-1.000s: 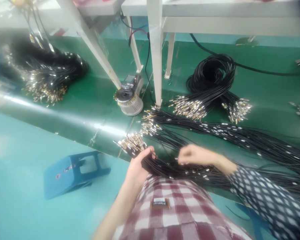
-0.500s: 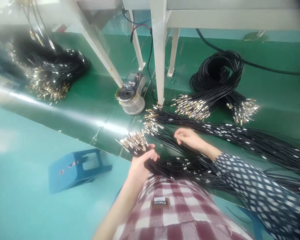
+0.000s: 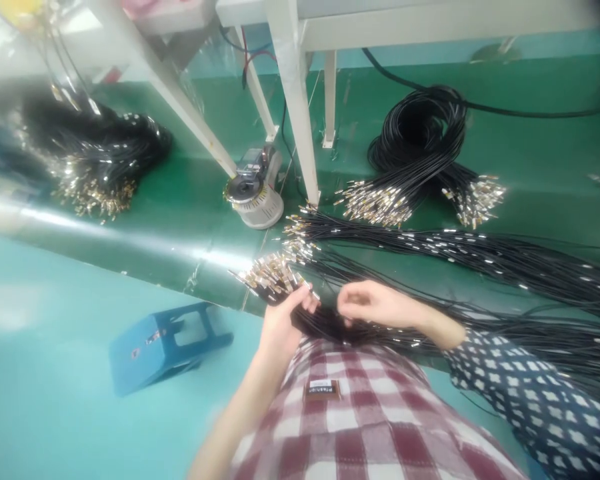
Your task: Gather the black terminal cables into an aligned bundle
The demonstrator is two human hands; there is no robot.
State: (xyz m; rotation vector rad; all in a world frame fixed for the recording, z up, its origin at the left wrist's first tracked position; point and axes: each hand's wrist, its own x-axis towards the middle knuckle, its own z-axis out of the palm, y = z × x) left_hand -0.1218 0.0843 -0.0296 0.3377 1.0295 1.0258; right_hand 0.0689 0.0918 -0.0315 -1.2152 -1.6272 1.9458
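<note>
In the head view, my left hand (image 3: pixel 284 323) is wrapped round a bundle of thin black cables (image 3: pixel 325 325). The bundle's metal connector tips (image 3: pixel 273 275) fan out past my thumb to the upper left. One loose tip shows beside my left fingertips. Close on the right is my right hand (image 3: pixel 373 303), its fingers curled and pinched over the cables just behind the grip. What those fingers hold, if anything, is hidden. Beyond my hands a second cable bundle (image 3: pixel 430 243) lies lengthwise, its connector ends (image 3: pixel 300 240) near the held tips.
A coiled cable bundle (image 3: pixel 420 140) lies on the green bench top (image 3: pixel 195 220). Near the white table legs (image 3: pixel 300 120) stands a round grey device (image 3: pixel 255 197). Another cable heap (image 3: pixel 105 153) is at left. A blue stool (image 3: pixel 165 347) stands on the floor.
My right hand has come down and slightly left, from above the cables to close beside my left hand. My left hand keeps its grip on the bundle. The view has shifted a little.
</note>
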